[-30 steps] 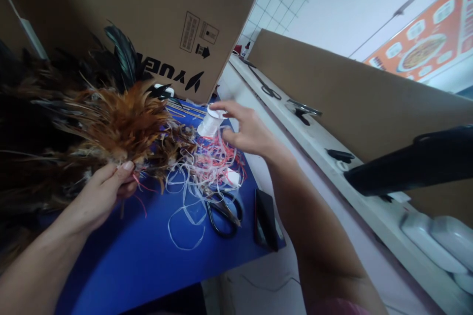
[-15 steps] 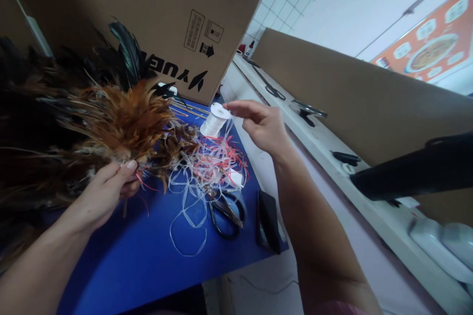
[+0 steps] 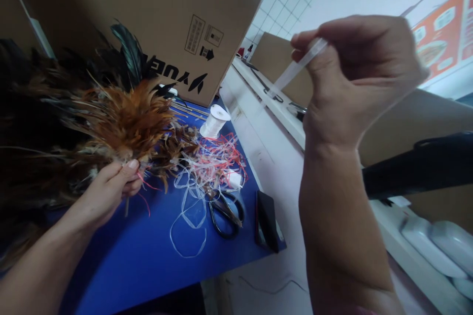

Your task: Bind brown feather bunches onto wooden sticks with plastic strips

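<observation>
My left hand is closed round the base of a bunch of brown feathers, with a thin red string hanging out beside the thumb. Raised high on the right, my right hand pinches the end of a white translucent ribbon, which runs down and to the left and fades from sight. A white ribbon spool stands upright on the blue table. In front of the spool lies a tangle of white and red ribbon scraps. Black-handled scissors rest partly under that tangle.
A large cardboard box stands behind the feathers. Near the table's right corner lies a dark phone. Dark feathers are heaped on the left. A white ledge along the right holds another pair of scissors and a black object.
My right hand has moved from beside the spool up and to the right, drawing out a length of white ribbon. My left hand still holds the feathers in the same place.
</observation>
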Demonstrator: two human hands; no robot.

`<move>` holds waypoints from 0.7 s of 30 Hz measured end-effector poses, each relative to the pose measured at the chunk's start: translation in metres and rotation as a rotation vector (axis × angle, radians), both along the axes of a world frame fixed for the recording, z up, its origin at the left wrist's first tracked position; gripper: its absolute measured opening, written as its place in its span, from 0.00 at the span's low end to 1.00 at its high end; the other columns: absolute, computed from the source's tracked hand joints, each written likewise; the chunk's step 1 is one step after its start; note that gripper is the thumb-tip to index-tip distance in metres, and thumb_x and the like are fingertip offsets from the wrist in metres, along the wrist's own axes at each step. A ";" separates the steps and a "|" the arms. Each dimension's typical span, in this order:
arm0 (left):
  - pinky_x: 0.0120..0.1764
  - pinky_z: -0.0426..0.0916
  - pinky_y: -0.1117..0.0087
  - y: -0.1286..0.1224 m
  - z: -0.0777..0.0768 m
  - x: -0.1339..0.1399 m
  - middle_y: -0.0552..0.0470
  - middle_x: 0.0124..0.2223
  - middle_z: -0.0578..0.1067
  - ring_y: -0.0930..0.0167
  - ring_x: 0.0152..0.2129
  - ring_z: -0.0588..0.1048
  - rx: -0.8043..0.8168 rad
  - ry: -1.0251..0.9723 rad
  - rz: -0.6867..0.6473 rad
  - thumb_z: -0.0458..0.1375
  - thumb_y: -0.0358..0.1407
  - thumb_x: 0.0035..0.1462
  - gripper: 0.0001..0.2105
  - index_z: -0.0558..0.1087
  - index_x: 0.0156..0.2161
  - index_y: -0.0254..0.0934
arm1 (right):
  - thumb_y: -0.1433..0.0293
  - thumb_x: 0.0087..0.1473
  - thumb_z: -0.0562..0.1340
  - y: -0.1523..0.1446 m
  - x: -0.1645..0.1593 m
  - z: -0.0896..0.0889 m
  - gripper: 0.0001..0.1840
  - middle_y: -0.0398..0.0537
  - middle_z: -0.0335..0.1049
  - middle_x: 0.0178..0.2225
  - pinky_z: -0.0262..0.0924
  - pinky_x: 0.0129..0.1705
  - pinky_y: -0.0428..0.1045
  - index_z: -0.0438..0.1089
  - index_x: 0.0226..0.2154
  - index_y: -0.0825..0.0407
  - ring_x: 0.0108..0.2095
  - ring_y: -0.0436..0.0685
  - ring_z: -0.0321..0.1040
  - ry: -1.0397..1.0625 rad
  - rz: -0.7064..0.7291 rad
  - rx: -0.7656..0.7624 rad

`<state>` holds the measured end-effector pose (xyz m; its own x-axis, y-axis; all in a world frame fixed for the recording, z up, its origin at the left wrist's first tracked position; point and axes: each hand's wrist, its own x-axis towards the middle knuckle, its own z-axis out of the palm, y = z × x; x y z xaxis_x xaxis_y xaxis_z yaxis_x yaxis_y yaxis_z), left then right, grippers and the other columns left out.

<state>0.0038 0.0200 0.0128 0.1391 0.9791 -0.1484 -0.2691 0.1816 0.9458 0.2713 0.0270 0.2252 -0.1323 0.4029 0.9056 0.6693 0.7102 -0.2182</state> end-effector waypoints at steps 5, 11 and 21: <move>0.18 0.50 0.79 0.000 -0.004 -0.002 0.59 0.19 0.59 0.80 0.15 0.55 0.003 -0.004 -0.022 0.62 0.50 0.47 0.21 0.65 0.21 0.34 | 0.59 0.60 0.56 -0.031 -0.028 -0.011 0.05 0.43 0.66 0.40 0.68 0.50 0.56 0.66 0.39 0.36 0.48 0.61 0.70 0.087 -0.061 0.052; 0.17 0.49 0.79 0.001 -0.004 -0.002 0.58 0.19 0.60 0.81 0.15 0.55 0.002 0.003 -0.017 0.62 0.50 0.46 0.21 0.65 0.21 0.33 | 0.68 0.58 0.59 -0.050 -0.027 -0.005 0.08 0.42 0.70 0.36 0.72 0.38 0.52 0.72 0.37 0.38 0.37 0.57 0.74 -0.044 0.050 -0.157; 0.18 0.50 0.79 0.002 -0.008 -0.001 0.58 0.20 0.61 0.81 0.15 0.55 -0.005 0.028 -0.031 0.61 0.50 0.48 0.20 0.67 0.23 0.33 | 0.78 0.53 0.57 0.016 0.040 -0.117 0.12 0.47 0.76 0.37 0.63 0.43 0.48 0.75 0.36 0.54 0.38 0.53 0.71 -0.568 -0.119 -0.822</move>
